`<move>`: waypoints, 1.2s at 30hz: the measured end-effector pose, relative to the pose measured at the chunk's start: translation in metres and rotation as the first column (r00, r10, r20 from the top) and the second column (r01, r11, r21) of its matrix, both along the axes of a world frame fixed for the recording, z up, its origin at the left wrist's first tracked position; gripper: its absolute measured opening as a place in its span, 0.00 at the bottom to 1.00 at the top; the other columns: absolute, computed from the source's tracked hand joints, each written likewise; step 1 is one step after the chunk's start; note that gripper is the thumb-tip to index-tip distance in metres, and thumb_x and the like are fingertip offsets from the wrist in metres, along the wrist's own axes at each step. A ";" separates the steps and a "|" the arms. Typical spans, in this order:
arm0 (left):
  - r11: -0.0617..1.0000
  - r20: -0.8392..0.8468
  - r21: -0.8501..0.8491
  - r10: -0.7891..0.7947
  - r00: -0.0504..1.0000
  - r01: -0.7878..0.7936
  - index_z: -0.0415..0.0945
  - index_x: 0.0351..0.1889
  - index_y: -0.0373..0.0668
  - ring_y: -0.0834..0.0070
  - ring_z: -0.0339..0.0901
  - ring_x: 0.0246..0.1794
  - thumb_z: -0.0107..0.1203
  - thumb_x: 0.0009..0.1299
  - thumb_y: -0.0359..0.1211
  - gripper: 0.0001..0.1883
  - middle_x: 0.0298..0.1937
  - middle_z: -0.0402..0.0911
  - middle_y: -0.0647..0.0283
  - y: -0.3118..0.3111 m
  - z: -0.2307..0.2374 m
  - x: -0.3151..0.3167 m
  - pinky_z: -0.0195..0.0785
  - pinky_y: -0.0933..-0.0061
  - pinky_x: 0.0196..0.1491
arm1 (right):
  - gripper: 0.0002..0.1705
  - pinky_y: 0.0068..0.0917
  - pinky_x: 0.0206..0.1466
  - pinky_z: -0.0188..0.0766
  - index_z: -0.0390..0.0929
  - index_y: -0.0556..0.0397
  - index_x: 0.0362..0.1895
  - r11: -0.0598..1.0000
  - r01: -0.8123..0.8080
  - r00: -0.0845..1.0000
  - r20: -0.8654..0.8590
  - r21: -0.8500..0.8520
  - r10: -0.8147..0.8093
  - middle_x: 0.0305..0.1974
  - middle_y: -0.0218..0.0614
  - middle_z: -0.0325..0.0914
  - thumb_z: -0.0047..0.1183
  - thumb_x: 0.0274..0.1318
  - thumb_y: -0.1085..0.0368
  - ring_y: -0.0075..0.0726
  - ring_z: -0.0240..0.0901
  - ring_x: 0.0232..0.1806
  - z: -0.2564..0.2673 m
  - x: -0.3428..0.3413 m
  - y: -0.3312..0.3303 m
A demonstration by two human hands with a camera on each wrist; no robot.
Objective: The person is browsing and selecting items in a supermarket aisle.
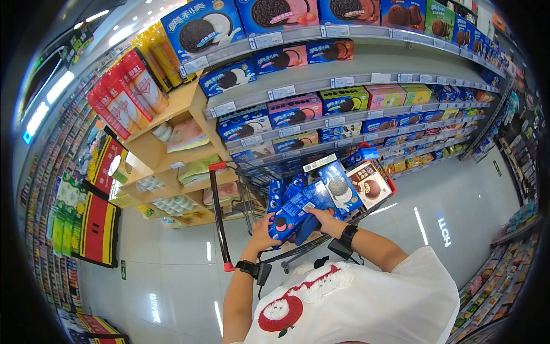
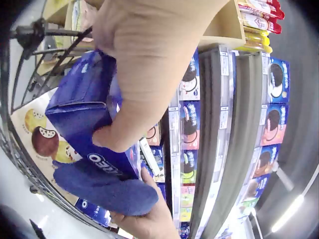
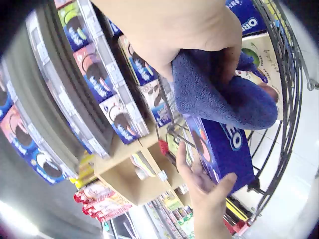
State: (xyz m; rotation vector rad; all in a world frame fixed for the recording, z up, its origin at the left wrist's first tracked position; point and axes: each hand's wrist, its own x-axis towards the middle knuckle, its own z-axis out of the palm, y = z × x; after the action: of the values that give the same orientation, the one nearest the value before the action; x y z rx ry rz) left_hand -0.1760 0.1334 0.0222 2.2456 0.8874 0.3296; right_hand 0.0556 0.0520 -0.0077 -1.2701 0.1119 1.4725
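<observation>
Over the shopping cart (image 1: 219,215), my left hand (image 1: 263,232) grips one end of a blue Oreo cookie box (image 1: 289,217), its thumb across the box in the left wrist view. A dark blue cloth (image 3: 224,102) is held by my right hand (image 1: 327,222) and lies against the box's other end. In the cart below are more blue cookie boxes, one with a large cookie picture (image 1: 341,186), and a white box with a brown round treat on it (image 1: 369,184).
Shelves (image 1: 344,77) of cookie boxes rise behind the cart. To the left stands a wooden display unit (image 1: 192,112) with red packets (image 1: 129,94) on top and folded towels inside. Shiny tiled floor (image 1: 172,275) runs around the cart.
</observation>
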 end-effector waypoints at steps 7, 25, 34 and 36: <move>0.995 -0.240 -0.090 -0.069 0.968 0.049 0.46 0.66 0.63 0.51 0.57 0.58 0.70 0.32 0.43 0.59 0.57 0.61 0.52 0.010 -0.026 0.018 0.53 0.52 0.57 | 0.17 0.35 0.34 0.74 0.69 0.55 0.39 0.992 0.029 0.999 0.022 0.125 -0.032 0.31 0.37 0.75 0.59 0.42 0.71 0.37 0.75 0.31 0.012 0.018 -0.006; 0.954 -0.044 -0.061 -0.296 0.954 0.293 0.68 0.53 0.40 0.56 0.68 0.51 0.59 0.55 0.43 0.29 0.50 0.70 0.49 0.030 0.025 0.164 0.61 0.62 0.54 | 0.31 0.31 0.45 0.69 0.65 0.56 0.52 0.923 -0.044 0.441 0.837 0.382 -0.325 0.39 0.43 0.75 0.58 0.38 0.68 0.39 0.74 0.39 0.058 0.160 0.008; 0.973 0.561 -0.174 -0.028 0.827 0.151 0.67 0.49 0.37 0.73 0.72 0.46 0.49 0.61 0.22 0.17 0.47 0.73 0.62 0.087 0.192 0.300 0.64 0.73 0.50 | 0.26 0.37 0.42 0.68 0.67 0.55 0.49 0.777 -0.223 -0.221 0.746 0.588 -0.628 0.36 0.50 0.73 0.56 0.39 0.67 0.54 0.71 0.39 0.257 0.368 0.095; 0.949 0.690 -0.262 0.059 0.721 0.173 0.66 0.48 0.37 0.75 0.71 0.45 0.47 0.62 0.20 0.15 0.46 0.72 0.63 0.095 0.203 0.332 0.66 0.74 0.48 | 0.27 0.38 0.45 0.67 0.68 0.54 0.48 0.771 -0.309 -0.227 0.744 0.557 -0.628 0.39 0.51 0.71 0.55 0.38 0.68 0.55 0.70 0.42 0.281 0.396 0.108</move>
State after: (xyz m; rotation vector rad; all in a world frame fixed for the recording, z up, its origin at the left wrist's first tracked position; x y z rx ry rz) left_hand 0.1559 0.2289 0.2255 1.6362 0.4139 0.8734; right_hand 0.4518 0.1602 0.2731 -1.3815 -1.2010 -0.3350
